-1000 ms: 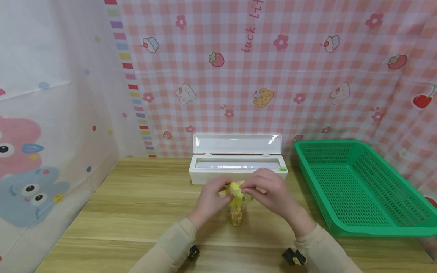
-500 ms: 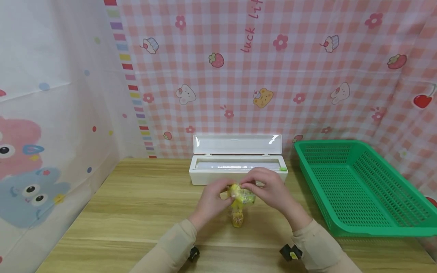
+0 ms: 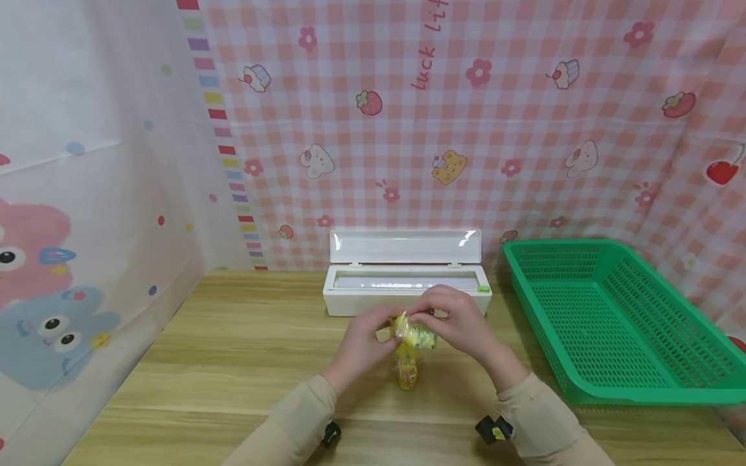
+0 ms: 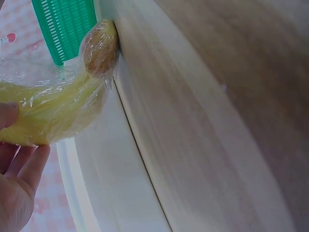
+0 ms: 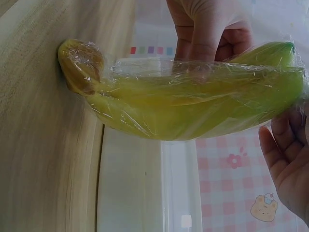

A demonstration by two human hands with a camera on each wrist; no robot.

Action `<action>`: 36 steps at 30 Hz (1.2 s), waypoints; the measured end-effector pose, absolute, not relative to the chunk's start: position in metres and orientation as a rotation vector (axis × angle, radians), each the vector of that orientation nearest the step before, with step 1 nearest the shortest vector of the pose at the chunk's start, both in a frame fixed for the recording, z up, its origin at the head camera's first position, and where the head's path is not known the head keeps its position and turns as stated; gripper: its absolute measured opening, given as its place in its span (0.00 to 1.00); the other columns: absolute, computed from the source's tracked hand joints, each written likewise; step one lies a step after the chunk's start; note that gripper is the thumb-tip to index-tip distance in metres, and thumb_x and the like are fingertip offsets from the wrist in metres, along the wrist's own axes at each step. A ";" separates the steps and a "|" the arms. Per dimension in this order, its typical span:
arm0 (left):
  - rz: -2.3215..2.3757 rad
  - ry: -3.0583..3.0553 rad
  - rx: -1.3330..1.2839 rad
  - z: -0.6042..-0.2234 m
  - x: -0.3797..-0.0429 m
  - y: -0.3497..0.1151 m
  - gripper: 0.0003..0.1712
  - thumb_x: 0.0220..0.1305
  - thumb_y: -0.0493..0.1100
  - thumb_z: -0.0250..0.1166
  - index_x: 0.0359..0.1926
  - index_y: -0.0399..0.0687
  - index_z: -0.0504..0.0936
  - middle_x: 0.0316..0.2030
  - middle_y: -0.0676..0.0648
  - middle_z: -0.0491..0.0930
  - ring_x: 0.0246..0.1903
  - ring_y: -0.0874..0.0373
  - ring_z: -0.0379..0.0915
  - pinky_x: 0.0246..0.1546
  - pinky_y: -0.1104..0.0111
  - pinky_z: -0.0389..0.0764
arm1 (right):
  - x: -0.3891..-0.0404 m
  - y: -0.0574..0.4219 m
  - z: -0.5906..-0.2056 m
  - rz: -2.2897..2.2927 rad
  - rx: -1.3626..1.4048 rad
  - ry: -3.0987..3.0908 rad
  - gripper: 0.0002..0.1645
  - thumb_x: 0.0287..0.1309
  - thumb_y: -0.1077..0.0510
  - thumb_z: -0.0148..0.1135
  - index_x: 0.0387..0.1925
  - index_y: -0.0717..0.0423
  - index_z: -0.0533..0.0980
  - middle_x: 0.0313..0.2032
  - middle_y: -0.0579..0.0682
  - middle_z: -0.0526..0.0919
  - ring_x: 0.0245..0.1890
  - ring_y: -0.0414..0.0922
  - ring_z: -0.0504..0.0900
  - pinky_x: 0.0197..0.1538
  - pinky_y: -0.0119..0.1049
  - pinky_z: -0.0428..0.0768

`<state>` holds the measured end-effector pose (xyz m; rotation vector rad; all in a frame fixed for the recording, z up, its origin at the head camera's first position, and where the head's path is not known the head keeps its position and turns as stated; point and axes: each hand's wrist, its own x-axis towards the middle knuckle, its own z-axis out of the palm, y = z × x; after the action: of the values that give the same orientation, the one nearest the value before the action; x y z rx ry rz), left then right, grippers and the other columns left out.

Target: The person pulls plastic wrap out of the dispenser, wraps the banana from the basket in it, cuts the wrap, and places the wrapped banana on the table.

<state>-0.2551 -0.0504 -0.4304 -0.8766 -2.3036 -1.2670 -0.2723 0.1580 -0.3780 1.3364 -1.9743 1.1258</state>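
A bunch of yellow bananas (image 5: 159, 111) with greenish tips stands on its brown stem end on the table, wrapped in clear cling film (image 4: 53, 92). In the head view the bananas (image 3: 415, 333) are between both hands. My left hand (image 3: 364, 340) grips their left side, thumb in front and fingers behind. From the upper right, my right hand (image 3: 457, 320) pinches at the film near the tips; its fingertips are partly hidden in the head view. The right wrist view has the left hand (image 5: 205, 34) above the bananas and the right hand (image 5: 292, 164) by the greenish tips.
Behind the hands stands a white cling film dispenser (image 3: 361, 304), its clear lid (image 3: 405, 247) raised and a film roll (image 3: 402, 283) inside. A green plastic basket (image 3: 583, 375) is at the right. The wooden table (image 3: 233, 343) extends left; a checked cloth (image 3: 396, 142) hangs behind.
My right hand has shifted slightly left over the banana tips, and shiny film now shows across them. The stem end has moved a little to the right. My left hand keeps its grip.
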 end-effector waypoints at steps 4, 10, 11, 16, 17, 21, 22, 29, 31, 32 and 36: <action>-1.258 -2.324 -0.856 -0.430 -0.254 -0.049 0.23 0.50 0.26 0.72 0.49 0.40 0.82 0.46 0.45 0.84 0.48 0.49 0.80 0.50 0.54 0.83 | -0.272 0.162 -0.377 1.107 1.294 -1.975 0.12 0.48 0.71 0.73 0.35 0.57 0.84 0.32 0.44 0.85 0.33 0.40 0.80 0.38 0.32 0.80; -1.287 -2.342 -0.801 -0.428 -0.253 -0.048 0.21 0.51 0.26 0.71 0.48 0.39 0.82 0.44 0.45 0.84 0.47 0.50 0.80 0.51 0.54 0.82 | -0.264 0.168 -0.370 1.011 1.234 -1.912 0.13 0.65 0.52 0.65 0.40 0.59 0.83 0.38 0.49 0.86 0.40 0.47 0.82 0.49 0.35 0.78; -1.295 -2.340 -0.798 -0.428 -0.253 -0.048 0.21 0.51 0.26 0.71 0.48 0.38 0.82 0.44 0.44 0.84 0.47 0.49 0.80 0.51 0.54 0.82 | -0.261 0.169 -0.368 0.986 1.228 -1.899 0.16 0.67 0.49 0.62 0.40 0.59 0.83 0.38 0.50 0.86 0.41 0.47 0.82 0.50 0.35 0.77; -1.299 -2.338 -0.793 -0.429 -0.254 -0.048 0.20 0.51 0.25 0.71 0.47 0.38 0.82 0.44 0.45 0.84 0.47 0.50 0.79 0.51 0.55 0.82 | -0.249 0.169 -0.362 0.847 1.258 -1.787 0.20 0.70 0.47 0.58 0.39 0.61 0.83 0.37 0.50 0.85 0.38 0.48 0.81 0.47 0.34 0.78; -1.301 -2.336 -0.794 -0.429 -0.254 -0.048 0.20 0.51 0.25 0.71 0.47 0.37 0.82 0.44 0.45 0.84 0.48 0.50 0.79 0.51 0.55 0.82 | -0.246 0.169 -0.361 0.814 1.264 -1.764 0.19 0.70 0.48 0.58 0.39 0.61 0.84 0.36 0.49 0.85 0.37 0.47 0.81 0.45 0.34 0.78; -1.307 -2.324 -0.802 -0.430 -0.255 -0.048 0.20 0.50 0.25 0.71 0.46 0.38 0.83 0.43 0.45 0.84 0.47 0.50 0.79 0.51 0.55 0.82 | -0.237 0.166 -0.362 0.703 1.290 -1.698 0.16 0.71 0.52 0.58 0.38 0.59 0.85 0.35 0.47 0.85 0.34 0.46 0.82 0.38 0.37 0.81; -1.308 -2.322 -0.804 -0.430 -0.255 -0.048 0.20 0.50 0.25 0.71 0.46 0.38 0.83 0.43 0.45 0.84 0.47 0.50 0.79 0.51 0.55 0.82 | -0.235 0.165 -0.363 0.680 1.293 -1.695 0.16 0.71 0.52 0.57 0.38 0.58 0.85 0.35 0.47 0.85 0.34 0.46 0.82 0.37 0.38 0.82; -1.300 -2.314 -0.812 -0.430 -0.254 -0.049 0.20 0.50 0.24 0.71 0.47 0.36 0.82 0.44 0.43 0.84 0.48 0.48 0.80 0.51 0.56 0.82 | -0.229 0.165 -0.373 0.572 1.312 -1.769 0.15 0.70 0.52 0.59 0.41 0.59 0.85 0.36 0.48 0.85 0.35 0.46 0.82 0.37 0.38 0.82; -1.293 -2.317 -0.811 -0.430 -0.254 -0.049 0.21 0.50 0.25 0.71 0.47 0.36 0.82 0.45 0.43 0.84 0.48 0.48 0.79 0.51 0.55 0.82 | -0.230 0.166 -0.376 0.557 1.311 -1.802 0.15 0.69 0.51 0.60 0.41 0.59 0.85 0.37 0.48 0.85 0.36 0.46 0.82 0.39 0.38 0.83; -1.290 -2.319 -0.811 -0.430 -0.254 -0.049 0.21 0.50 0.25 0.71 0.47 0.36 0.82 0.45 0.43 0.84 0.48 0.48 0.79 0.51 0.55 0.82 | -0.230 0.166 -0.377 0.553 1.312 -1.812 0.15 0.68 0.51 0.61 0.41 0.59 0.85 0.37 0.48 0.85 0.36 0.46 0.82 0.39 0.38 0.83; -1.292 -2.325 -0.808 -0.430 -0.255 -0.049 0.21 0.50 0.25 0.72 0.48 0.38 0.82 0.45 0.44 0.84 0.48 0.49 0.79 0.51 0.55 0.82 | -0.232 0.166 -0.382 0.552 1.314 -1.831 0.14 0.67 0.52 0.62 0.42 0.59 0.84 0.38 0.48 0.85 0.37 0.46 0.82 0.40 0.37 0.83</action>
<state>-0.2549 -0.0489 -0.4298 -0.8078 -2.3249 -1.2919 -0.2316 0.1655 -0.3819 1.3144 -1.8307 0.5518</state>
